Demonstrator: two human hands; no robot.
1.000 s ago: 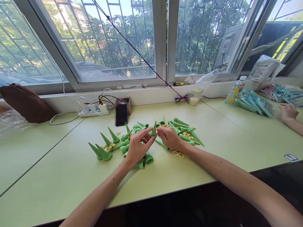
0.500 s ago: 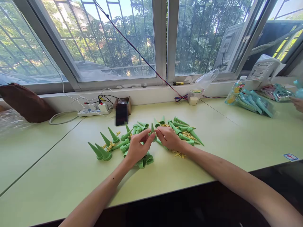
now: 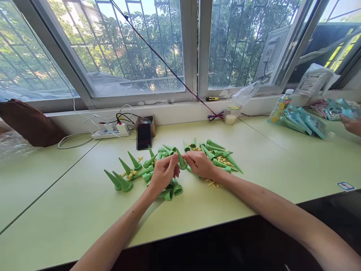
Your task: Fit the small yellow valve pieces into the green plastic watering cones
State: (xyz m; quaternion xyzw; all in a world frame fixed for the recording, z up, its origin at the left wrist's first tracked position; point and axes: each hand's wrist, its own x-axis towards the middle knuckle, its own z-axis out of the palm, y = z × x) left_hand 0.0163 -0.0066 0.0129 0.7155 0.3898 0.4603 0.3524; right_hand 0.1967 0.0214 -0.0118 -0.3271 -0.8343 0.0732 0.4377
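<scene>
Pale green table (image 3: 70,210) under a barred window (image 3: 141,49), trees outside. Pile of green cones (image 3: 217,154) mid-table w/ left hand (image 3: 163,173) and right hand (image 3: 200,164) right at it, both pinched shut on one green cone (image 3: 180,160), tip up. Power strip (image 3: 111,132) behind pile, brown bag (image 3: 31,122) far left of it, another person's hand (image 3: 351,124) far right.

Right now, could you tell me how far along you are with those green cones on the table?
Seemingly done: a few standing cones are set apart at the left. In hand: the left hand and right hand together pinch one green cone. Left: a heap of loose cones lies beside and behind the hands, with small yellow pieces scattered among them.
</scene>
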